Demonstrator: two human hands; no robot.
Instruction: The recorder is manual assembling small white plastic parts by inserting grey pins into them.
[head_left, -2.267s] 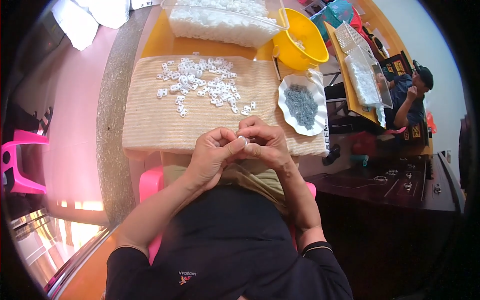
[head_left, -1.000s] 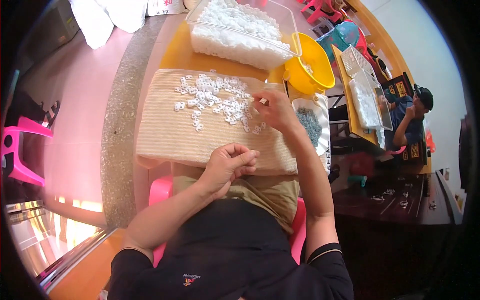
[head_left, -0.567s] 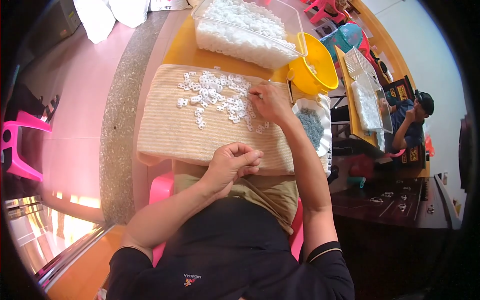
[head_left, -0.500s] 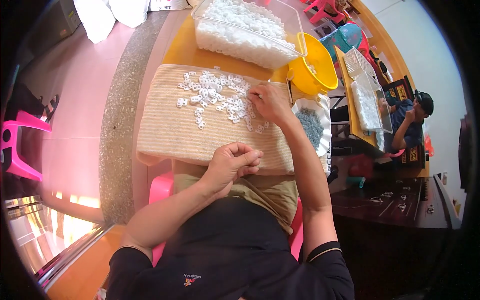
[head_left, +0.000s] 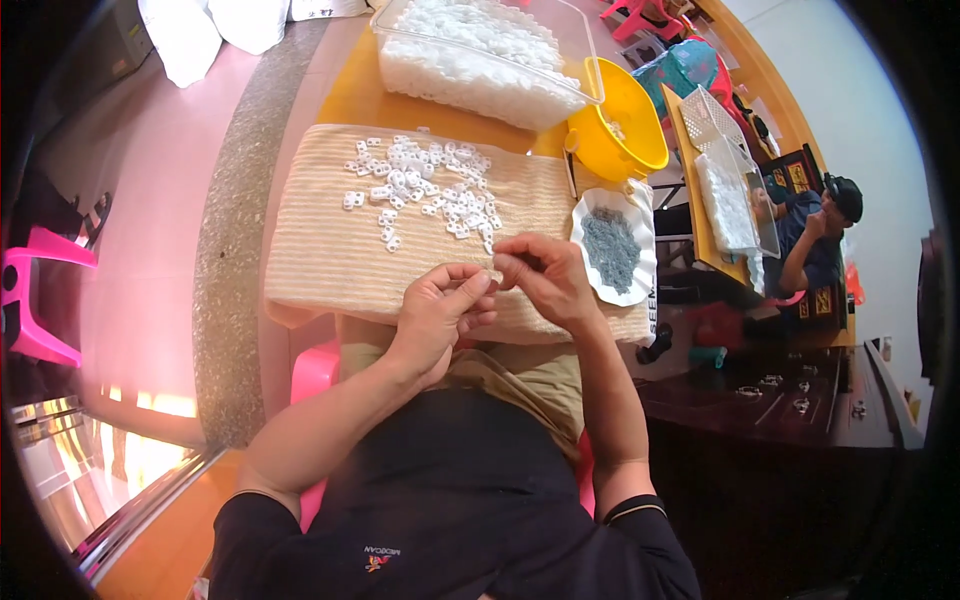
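Just in front of my body, over the near part of the striped beige cloth (head_left: pixel 330 265), my two hands meet fingertip to fingertip. My left hand (head_left: pixel 440 318) is closed in a pinch of thumb and forefinger; a tiny pale thing seems to show at its tips, too small to name. Against it, my right hand (head_left: pixel 555 283) also pinches, and what it holds is hidden. Beyond them lie many small white plastic pieces with holes (head_left: pixel 410 178), loosely spread. To the right, a white wavy-rimmed dish (head_left: pixel 643 262) holds small grey bits (head_left: pixel 610 248).
A clear plastic bin (head_left: pixel 595 85) full of white pieces stands at the far side, beside a yellow bowl (head_left: pixel 640 150). A thin dark tool (head_left: pixel 571 172) lies near the dish. At right, another person (head_left: pixel 810 230) sits by a bench. A pink stool (head_left: pixel 45 300) is at left.
My right hand has come back from the white pieces toward me and joined the left at the fingertips. The left hand has shifted slightly left and stays pinched.
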